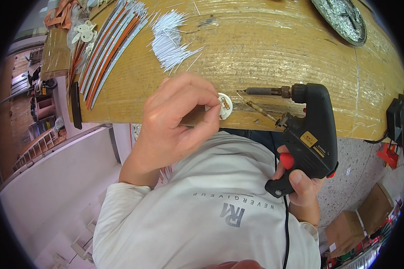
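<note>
My right hand (303,184) is wrapped round the handle of a black soldering gun (316,130) with a red trigger. Its iron tip and a thin brass-coloured feed tube point left, over the table's near edge. My left hand (177,116) is closed in a pinch, thumb against forefinger. Those fingertips overlap the left side of a small white round cap (227,112) with brass-coloured metal contacts inside. Whether they grip the cap or something thin on it is hidden. The iron tip is a short way right of the cap, apart from it.
Several white and orange strips (114,49) lie at the table's left, beside a loose pile of thin white wires (173,42). A round metal dish (343,20) of shiny bits sits far right. A black cord (286,233) hangs along my shirt. Cardboard boxes (345,231) stand lower right.
</note>
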`<act>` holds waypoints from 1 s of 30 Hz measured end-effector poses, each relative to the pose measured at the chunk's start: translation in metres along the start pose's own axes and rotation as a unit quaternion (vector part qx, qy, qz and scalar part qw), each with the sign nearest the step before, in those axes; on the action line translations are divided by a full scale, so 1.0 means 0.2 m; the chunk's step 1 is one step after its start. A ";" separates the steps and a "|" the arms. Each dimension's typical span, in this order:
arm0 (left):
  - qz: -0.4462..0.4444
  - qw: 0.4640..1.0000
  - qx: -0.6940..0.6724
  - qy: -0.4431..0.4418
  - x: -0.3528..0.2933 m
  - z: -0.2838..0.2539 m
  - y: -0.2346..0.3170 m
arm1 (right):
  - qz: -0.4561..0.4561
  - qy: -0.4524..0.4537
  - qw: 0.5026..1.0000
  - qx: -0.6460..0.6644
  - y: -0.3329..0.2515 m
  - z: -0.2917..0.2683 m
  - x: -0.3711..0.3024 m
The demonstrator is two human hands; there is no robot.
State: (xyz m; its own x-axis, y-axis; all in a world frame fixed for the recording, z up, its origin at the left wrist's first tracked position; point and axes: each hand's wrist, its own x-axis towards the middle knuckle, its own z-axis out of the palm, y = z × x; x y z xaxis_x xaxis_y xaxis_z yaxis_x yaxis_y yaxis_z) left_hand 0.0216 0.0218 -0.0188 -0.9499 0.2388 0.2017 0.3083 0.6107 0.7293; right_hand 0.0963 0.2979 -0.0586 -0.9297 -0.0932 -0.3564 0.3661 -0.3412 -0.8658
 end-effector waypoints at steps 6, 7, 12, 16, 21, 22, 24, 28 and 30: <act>0.010 1.000 -0.003 0.005 -0.02 0.00 -0.01 | -0.003 0.003 1.000 0.008 0.00 0.00 -0.01; 0.010 1.000 -0.004 0.007 -0.02 0.01 -0.02 | -0.004 0.002 1.000 0.008 0.00 0.00 -0.01; 0.071 0.997 0.009 0.017 -0.03 0.01 -0.06 | -0.005 -0.019 1.000 0.005 -0.01 0.00 -0.01; 0.061 0.997 0.019 0.043 -0.03 0.01 -0.07 | -0.043 -0.111 0.992 0.032 -0.02 -0.03 0.02; 0.068 0.994 0.076 0.046 0.03 -0.04 -0.04 | -0.070 -0.024 0.996 -0.047 -0.07 0.05 0.03; 0.059 0.994 0.080 0.047 0.03 -0.04 -0.04 | -0.075 -0.033 0.995 -0.049 -0.08 0.06 0.05; 0.043 0.995 0.064 0.068 0.04 -0.02 -0.06 | -0.123 -0.026 0.990 -0.065 -0.10 0.10 0.08; 0.022 0.995 0.025 0.097 0.04 0.00 -0.08 | -0.148 -0.024 0.986 -0.072 -0.12 0.18 0.13; 0.032 0.992 0.026 0.118 0.04 0.01 -0.09 | -0.158 -0.009 0.986 -0.056 -0.14 0.24 0.15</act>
State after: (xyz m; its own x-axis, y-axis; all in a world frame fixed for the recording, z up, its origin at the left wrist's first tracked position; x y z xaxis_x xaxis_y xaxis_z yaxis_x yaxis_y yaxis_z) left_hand 0.0089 0.0139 -0.0316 -0.9116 0.0982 0.3993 0.3651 0.6399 0.6762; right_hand 0.0555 0.2595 -0.0281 -0.9982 -0.0161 -0.0571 0.0593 -0.2504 -0.9663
